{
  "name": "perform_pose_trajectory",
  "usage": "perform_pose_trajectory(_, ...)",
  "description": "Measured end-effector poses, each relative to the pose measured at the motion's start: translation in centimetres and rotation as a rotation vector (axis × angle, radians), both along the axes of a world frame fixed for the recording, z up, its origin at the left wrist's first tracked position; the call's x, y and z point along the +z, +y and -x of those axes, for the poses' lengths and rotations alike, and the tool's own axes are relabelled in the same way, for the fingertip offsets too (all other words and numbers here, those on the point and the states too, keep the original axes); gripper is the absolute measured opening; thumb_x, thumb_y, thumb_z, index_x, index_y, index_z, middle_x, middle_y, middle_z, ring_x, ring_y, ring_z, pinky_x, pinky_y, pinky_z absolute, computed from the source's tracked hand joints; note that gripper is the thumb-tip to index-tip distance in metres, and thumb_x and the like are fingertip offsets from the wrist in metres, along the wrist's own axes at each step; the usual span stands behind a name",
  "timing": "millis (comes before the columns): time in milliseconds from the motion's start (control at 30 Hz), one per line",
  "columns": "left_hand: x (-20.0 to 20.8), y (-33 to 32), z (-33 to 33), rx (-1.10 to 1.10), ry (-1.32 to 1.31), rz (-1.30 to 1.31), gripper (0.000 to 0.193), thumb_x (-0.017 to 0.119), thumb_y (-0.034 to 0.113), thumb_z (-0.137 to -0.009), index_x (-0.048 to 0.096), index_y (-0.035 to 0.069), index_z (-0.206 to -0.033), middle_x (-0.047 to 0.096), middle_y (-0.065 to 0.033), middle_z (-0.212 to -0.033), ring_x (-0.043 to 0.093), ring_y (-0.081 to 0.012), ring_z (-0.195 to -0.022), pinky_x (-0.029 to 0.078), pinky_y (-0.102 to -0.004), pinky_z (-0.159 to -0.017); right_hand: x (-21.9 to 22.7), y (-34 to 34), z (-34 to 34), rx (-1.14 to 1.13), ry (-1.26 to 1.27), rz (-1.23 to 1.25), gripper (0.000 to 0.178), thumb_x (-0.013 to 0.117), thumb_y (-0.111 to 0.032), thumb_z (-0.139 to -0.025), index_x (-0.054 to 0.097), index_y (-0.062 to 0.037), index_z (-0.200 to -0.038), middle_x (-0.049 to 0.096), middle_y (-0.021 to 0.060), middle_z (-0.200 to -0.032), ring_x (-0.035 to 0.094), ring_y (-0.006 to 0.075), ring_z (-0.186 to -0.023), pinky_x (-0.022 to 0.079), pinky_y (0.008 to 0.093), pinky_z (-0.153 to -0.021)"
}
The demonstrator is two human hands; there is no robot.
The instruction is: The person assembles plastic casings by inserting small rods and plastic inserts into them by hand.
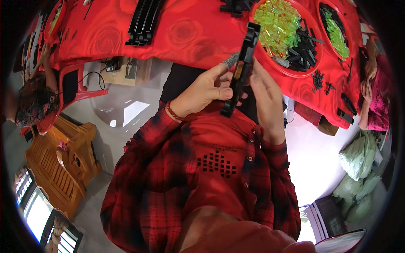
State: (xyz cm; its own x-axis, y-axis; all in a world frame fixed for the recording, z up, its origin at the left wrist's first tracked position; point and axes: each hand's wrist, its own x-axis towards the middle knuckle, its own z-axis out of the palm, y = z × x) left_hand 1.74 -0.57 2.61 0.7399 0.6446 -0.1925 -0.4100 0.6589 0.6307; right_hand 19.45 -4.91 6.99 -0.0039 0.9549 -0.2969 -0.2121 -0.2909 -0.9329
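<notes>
A long, narrow black plastic part (247, 55) stands tilted in front of my chest, with a small orange-brown patch near its middle. My left hand (206, 90) is closed on its left side, the thumb pressed to the lower half. Grey wrapping covers one of that hand's fingertips. Along the opposite side, my right hand (266, 97) is also closed on the part, its fingertips partly hidden behind it. Just beyond, a red tray (318, 57) on the table holds yellow-green clear pieces (276, 25) and small black pieces (303, 52).
Several long black parts (144, 21) lie together on the red tablecloth (190, 46). Another red tray (348, 31) sits farther right. People sit at both sides, one near a red chair (76, 86). A wooden bench (59, 164) stands left; pale sacks (358, 156) lie right.
</notes>
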Motion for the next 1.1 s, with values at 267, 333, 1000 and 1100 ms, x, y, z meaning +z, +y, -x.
perform_pose_trajectory(267, 0.8, 0.6, -0.6, -0.102, -0.061, 0.089, 0.095, 0.076, 0.043, -0.084, 0.025, 0.003, -0.153, 0.056, -0.0171, -0.136, 0.067, -0.0263, -0.109, 0.059, -0.0375, -0.085, -0.6, 0.4, -1.3, -0.088, 0.143, -0.020, 0.046, 0.041, -0.021, -0.108, 0.045, 0.0096, -0.142, 0.060, 0.0161, -0.130, 0.059, 0.0204, -0.116, 0.044, 0.0325, -0.101)
perform_pose_trajectory(333, 0.4, 0.4, -0.8, -0.093, -0.065, 0.079, 0.095, 0.076, 0.044, -0.084, 0.025, 0.004, -0.153, 0.056, -0.0172, -0.136, 0.067, -0.0265, -0.108, 0.059, -0.0374, -0.085, -0.9, 0.3, -1.4, -0.102, 0.148, -0.009, 0.046, 0.041, -0.021, -0.108, 0.045, 0.0096, -0.142, 0.061, 0.0156, -0.129, 0.059, 0.0195, -0.114, 0.045, 0.0321, -0.099)
perform_pose_trajectory(1000, -0.2, 0.2, -1.2, -0.072, -0.106, 0.134, 0.070, 0.071, 0.013, -0.092, 0.032, 0.004, -0.149, 0.059, -0.0066, -0.115, 0.066, -0.0226, -0.106, 0.057, -0.0372, -0.091, -0.6, 0.4, -0.9, -0.142, 0.190, 0.061, 0.038, 0.048, -0.019, -0.106, 0.055, 0.0025, -0.136, 0.068, 0.0040, -0.104, 0.060, 0.0090, -0.082, 0.049, 0.0217, -0.073)
perform_pose_trajectory(1100, -0.8, -0.1, -1.3, -0.045, -0.035, 0.061, 0.068, 0.072, 0.007, -0.090, 0.035, 0.004, -0.147, 0.058, -0.0035, -0.114, 0.063, -0.0160, -0.104, 0.055, -0.0328, -0.091, -1.2, 0.7, -0.2, -0.130, 0.008, 0.059, 0.034, 0.048, -0.016, -0.105, 0.057, 0.0015, -0.133, 0.067, 0.0029, -0.101, 0.060, 0.0077, -0.078, 0.048, 0.0199, -0.069)
